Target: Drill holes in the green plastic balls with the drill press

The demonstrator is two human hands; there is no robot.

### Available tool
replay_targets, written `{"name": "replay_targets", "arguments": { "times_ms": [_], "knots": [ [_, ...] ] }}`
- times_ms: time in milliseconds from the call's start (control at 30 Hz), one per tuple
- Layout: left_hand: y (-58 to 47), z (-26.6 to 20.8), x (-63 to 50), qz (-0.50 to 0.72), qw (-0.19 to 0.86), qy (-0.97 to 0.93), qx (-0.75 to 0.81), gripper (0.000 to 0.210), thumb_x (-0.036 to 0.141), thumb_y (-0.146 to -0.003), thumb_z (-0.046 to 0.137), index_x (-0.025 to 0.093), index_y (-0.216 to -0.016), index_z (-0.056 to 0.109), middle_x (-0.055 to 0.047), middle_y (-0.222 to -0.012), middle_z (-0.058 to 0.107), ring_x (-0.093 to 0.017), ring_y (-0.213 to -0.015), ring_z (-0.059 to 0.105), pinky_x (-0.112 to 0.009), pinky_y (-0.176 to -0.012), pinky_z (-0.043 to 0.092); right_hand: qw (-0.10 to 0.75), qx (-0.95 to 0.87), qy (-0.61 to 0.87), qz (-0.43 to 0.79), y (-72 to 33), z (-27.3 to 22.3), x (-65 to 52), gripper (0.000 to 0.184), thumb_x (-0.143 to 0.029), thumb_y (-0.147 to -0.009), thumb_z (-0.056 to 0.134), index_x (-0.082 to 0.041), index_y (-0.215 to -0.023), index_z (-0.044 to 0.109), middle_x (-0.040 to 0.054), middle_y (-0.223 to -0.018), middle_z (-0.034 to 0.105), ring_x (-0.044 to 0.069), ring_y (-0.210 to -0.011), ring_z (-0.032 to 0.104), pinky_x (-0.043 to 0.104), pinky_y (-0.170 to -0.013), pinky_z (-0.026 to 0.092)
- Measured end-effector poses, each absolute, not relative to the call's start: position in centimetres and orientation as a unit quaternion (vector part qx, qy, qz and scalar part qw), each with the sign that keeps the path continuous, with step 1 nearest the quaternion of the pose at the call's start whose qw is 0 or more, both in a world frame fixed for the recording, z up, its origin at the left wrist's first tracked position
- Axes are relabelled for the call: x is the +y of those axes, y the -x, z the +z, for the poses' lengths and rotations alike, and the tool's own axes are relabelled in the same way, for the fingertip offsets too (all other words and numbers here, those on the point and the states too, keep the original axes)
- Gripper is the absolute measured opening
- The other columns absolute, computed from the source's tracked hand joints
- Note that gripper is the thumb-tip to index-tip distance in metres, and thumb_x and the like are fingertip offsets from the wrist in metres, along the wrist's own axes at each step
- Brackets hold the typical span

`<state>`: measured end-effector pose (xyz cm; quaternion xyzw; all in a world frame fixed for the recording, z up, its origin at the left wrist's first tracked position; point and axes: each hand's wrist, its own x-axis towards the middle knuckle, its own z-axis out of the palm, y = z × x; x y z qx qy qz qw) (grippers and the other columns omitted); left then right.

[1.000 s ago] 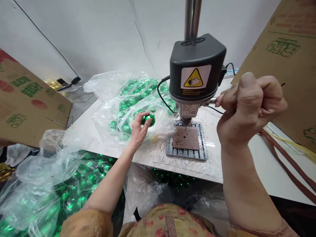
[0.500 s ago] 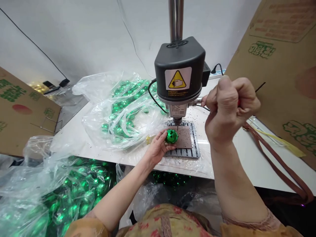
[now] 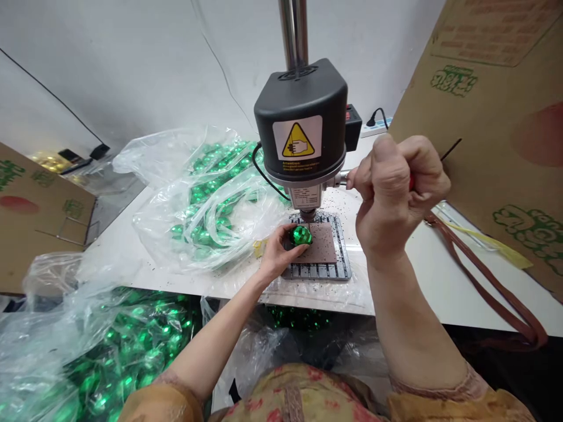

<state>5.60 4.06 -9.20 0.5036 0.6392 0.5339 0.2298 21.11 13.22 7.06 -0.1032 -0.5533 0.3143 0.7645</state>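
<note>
A shiny green faceted ball [image 3: 302, 235] is gripped between the thumb and fingers of my left hand [image 3: 277, 251]. It sits over the brown board [image 3: 323, 249] on the slotted metal base [image 3: 314, 271], beside or just under the chuck [image 3: 308, 215] of a black drill press [image 3: 301, 111]. Whether the bit touches the ball I cannot tell. My right hand [image 3: 396, 196] is closed around the drill press's feed handle [image 3: 341, 178], whose red end shows between the fingers.
Clear plastic bags of green balls lie on the table [image 3: 215, 176] and below its front edge [image 3: 132, 346]. Dark shavings are scattered around the base. Cardboard boxes stand left [image 3: 39, 217] and right [image 3: 492, 135]. A brown strap [image 3: 488, 287] hangs over the right edge.
My left hand has turned the ball and shifted it toward the chuck, its thumb now along the near side. My right hand stays on the handle. The whole view has shifted slightly.
</note>
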Motion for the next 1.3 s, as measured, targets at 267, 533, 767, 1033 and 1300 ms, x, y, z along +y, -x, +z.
{"name": "replay_targets", "arguments": {
  "times_ms": [267,533,767,1033,1300],
  "knots": [
    [-6.0,-8.7,4.7,0.494,0.150,-0.568,0.640,0.050,0.030,-0.075,0.087,0.021,-0.120,0.068,-0.007,-0.111,0.069,-0.025,-0.105,0.067,-0.040,-0.093,0.055,0.773,-0.531,0.066,0.339,-21.1,7.1,13.3,0.041,-0.036,-0.092,0.064,-0.020,-0.063,0.040,-0.0074,-0.053,0.027,0.003,-0.045,0.032,0.024,-0.048,0.034],
    [-7.6,-10.3,5.0,0.557,0.210,-0.523,0.610,0.053,0.040,-0.083,0.082,0.022,-0.128,0.062,-0.010,-0.124,0.069,-0.027,-0.115,0.067,-0.044,-0.102,0.054,0.773,-0.532,0.065,0.338,-21.1,7.2,13.2,0.040,-0.034,-0.093,0.063,-0.020,-0.063,0.040,-0.0081,-0.052,0.028,0.003,-0.045,0.034,0.024,-0.049,0.036],
    [-8.7,-10.5,5.1,0.581,0.231,-0.499,0.600,0.051,0.032,-0.077,0.086,0.021,-0.120,0.061,-0.008,-0.117,0.070,-0.024,-0.108,0.069,-0.041,-0.098,0.056,0.773,-0.527,0.062,0.347,-21.2,7.3,13.2,0.041,-0.034,-0.092,0.065,-0.021,-0.063,0.039,-0.0088,-0.052,0.029,0.004,-0.045,0.034,0.026,-0.047,0.035],
    [-8.5,-10.2,5.2,0.583,0.248,-0.491,0.599,0.052,0.036,-0.077,0.087,0.021,-0.120,0.061,-0.008,-0.116,0.071,-0.026,-0.108,0.068,-0.042,-0.096,0.055,0.773,-0.519,0.085,0.355,-21.2,6.9,13.1,0.044,-0.038,-0.090,0.067,-0.022,-0.060,0.039,-0.0078,-0.051,0.027,0.005,-0.044,0.032,0.028,-0.047,0.034],
    [-8.6,-10.5,5.2,0.582,0.254,-0.503,0.587,0.053,0.040,-0.079,0.086,0.021,-0.122,0.060,-0.008,-0.117,0.070,-0.025,-0.108,0.067,-0.041,-0.098,0.053,0.806,-0.498,0.034,0.318,-20.6,6.0,12.8,0.052,-0.031,-0.093,0.063,-0.018,-0.057,0.027,-0.0065,-0.047,0.024,0.003,-0.044,0.031,0.025,-0.050,0.030]
  ]
}}
